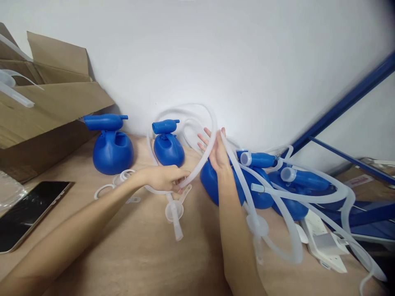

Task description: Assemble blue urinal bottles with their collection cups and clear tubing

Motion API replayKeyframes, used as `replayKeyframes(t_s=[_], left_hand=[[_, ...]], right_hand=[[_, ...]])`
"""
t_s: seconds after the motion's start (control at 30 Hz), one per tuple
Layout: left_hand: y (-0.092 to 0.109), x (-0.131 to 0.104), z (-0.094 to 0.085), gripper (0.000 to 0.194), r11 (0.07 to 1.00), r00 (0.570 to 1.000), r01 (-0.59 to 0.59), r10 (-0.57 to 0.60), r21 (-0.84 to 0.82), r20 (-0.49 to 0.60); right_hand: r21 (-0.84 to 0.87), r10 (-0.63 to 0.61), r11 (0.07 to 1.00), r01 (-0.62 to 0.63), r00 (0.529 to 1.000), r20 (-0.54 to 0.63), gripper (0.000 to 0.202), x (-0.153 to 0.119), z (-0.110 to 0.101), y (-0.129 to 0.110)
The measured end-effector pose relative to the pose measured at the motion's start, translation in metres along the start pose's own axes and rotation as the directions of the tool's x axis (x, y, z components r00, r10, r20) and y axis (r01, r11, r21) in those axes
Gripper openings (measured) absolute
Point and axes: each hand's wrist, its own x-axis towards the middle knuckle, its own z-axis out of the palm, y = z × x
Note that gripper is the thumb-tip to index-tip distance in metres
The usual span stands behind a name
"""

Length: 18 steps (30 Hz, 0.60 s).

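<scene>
My left hand is closed round a translucent white hose that loops up against the wall. My right hand is raised with its fingers spread, the hose passing in front of its fingers and another hose beside its thumb. Under my left hand a clear disc-shaped fitting with a short tube lies on the table. Behind it stands a blue bottle with a blue spout piece on top. Several more blue bottles with hoses crowd to the right of my right hand, partly hidden by the hoses.
A similar blue bottle stands at the left, near clear rings. A phone and an open cardboard box are further left. At the right are a white power strip and a blue metal frame.
</scene>
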Motion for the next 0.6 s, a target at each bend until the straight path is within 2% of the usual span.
replayKeyframes(t_s=[0.07, 0.1, 0.13, 0.2, 0.3, 0.37, 0.47, 0.53, 0.6], left_hand=[[-0.002, 0.008, 0.01, 0.019, 1.0, 1.0, -0.01, 0.01, 0.018, 0.023], [-0.003, 0.012, 0.014, 0.019, 0.998, 1.0, -0.008, 0.007, 0.058, 0.02], [-0.004, 0.015, 0.019, 0.02, 0.994, 1.0, -0.001, -0.001, 0.109, 0.013], [-0.007, 0.018, 0.025, 0.023, 0.98, 1.0, 0.02, -0.017, 0.196, -0.02], [-0.008, 0.019, 0.031, 0.034, 0.977, 0.998, 0.039, -0.027, 0.21, -0.063], [-0.007, 0.018, 0.034, 0.055, 0.973, 0.996, 0.067, -0.053, 0.222, -0.068], [-0.003, 0.015, 0.035, 0.089, 0.936, 0.986, 0.166, -0.163, 0.309, -0.036], [-0.002, 0.012, 0.033, 0.094, 0.913, 0.971, 0.231, -0.237, 0.336, -0.024], [-0.005, 0.008, 0.029, 0.091, 0.906, 0.963, 0.261, -0.27, 0.332, -0.02]], right_hand=[[0.114, -0.026, 0.993, 0.021, 0.999, 0.044, 0.091, -0.001, 0.008, 0.002], [0.113, -0.029, 0.993, 0.023, 0.998, 0.054, 0.093, -0.002, 0.011, 0.005], [0.054, -0.021, 0.998, 0.018, 0.998, 0.057, 0.093, -0.001, 0.012, 0.008], [-0.182, 0.024, 0.983, -0.015, 0.999, 0.047, 0.09, 0.0, 0.01, 0.017], [-0.478, 0.051, 0.877, -0.042, 0.999, 0.007, 0.087, 0.001, 0.003, 0.032], [-0.564, 0.024, 0.825, -0.025, 1.0, -0.01, 0.088, 0.0, -0.001, 0.04], [-0.687, -0.04, 0.726, 0.01, 0.999, -0.028, 0.086, -0.002, 0.0, 0.043], [-0.74, -0.063, 0.672, 0.015, 0.997, -0.038, 0.08, -0.003, 0.002, 0.042], [-0.746, -0.058, 0.666, 0.005, 0.997, -0.045, 0.071, -0.002, 0.004, 0.039]])
